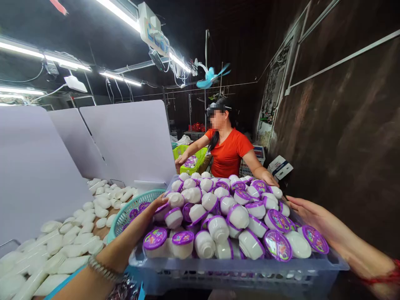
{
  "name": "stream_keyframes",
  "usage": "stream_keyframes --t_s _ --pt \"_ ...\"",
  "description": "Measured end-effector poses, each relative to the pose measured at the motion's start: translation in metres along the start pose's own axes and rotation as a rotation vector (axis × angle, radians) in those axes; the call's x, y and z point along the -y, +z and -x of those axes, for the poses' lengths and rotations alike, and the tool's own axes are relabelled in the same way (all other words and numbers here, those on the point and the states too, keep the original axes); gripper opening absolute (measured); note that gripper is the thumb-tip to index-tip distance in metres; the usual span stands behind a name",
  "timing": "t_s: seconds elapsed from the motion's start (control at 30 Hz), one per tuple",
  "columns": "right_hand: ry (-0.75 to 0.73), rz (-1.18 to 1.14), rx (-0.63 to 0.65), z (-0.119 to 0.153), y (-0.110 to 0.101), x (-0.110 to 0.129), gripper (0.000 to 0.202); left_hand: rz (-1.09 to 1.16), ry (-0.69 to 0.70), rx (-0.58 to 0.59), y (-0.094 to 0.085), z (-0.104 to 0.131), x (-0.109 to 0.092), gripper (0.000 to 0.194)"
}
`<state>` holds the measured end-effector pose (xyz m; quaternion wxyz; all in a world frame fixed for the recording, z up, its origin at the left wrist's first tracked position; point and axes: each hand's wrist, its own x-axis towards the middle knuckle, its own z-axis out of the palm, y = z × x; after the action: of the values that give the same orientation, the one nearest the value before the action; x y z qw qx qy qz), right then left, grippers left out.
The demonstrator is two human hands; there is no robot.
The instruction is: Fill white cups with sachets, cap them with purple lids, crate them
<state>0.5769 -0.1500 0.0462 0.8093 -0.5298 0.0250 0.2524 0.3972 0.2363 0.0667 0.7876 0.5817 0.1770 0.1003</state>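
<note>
A translucent plastic crate [237, 266] sits in front of me, heaped with small white cups that have purple printed lids [278, 246]. On its left side, my left hand [160, 203] grips the edge, its fingers partly hidden by the cups. My right hand [301, 207] holds the opposite side near the far right corner, fingers stretched along the rim. Facing me, a person in a red top [226, 152] has one hand [270, 178] at the crate's far right corner. That person's other arm reaches towards the far left.
Left of the crate stands a teal round basket [137, 204] with purple lids. Many white wrapped pieces [75, 233] cover the table beside white upright panels [125, 141]. A green basket [187, 160] is behind; a dark wall [343, 146] rises right.
</note>
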Motion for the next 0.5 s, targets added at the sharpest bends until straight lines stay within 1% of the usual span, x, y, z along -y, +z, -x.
stream_keyframes --t_s 0.07,0.2,0.27,0.4,0.5 --pt "-0.013 0.028 0.007 -0.022 0.001 0.005 0.024 -0.01 -0.018 0.009 -0.002 -0.019 -0.006 0.052" --pt "-0.037 0.074 0.009 -0.07 -0.001 0.015 0.019 0.002 -0.029 0.058 -0.005 -0.062 -0.011 0.056" --pt "-0.041 0.094 0.002 -0.093 -0.002 0.021 0.019 0.011 -0.012 0.076 -0.006 -0.084 -0.01 0.057" --pt "-0.028 0.151 -0.059 -0.137 -0.009 0.031 0.022 0.026 0.016 0.088 -0.006 -0.125 -0.004 0.057" --pt "-0.023 0.169 -0.066 -0.165 -0.014 0.04 0.025 0.039 0.018 0.105 -0.006 -0.152 0.0 0.062"
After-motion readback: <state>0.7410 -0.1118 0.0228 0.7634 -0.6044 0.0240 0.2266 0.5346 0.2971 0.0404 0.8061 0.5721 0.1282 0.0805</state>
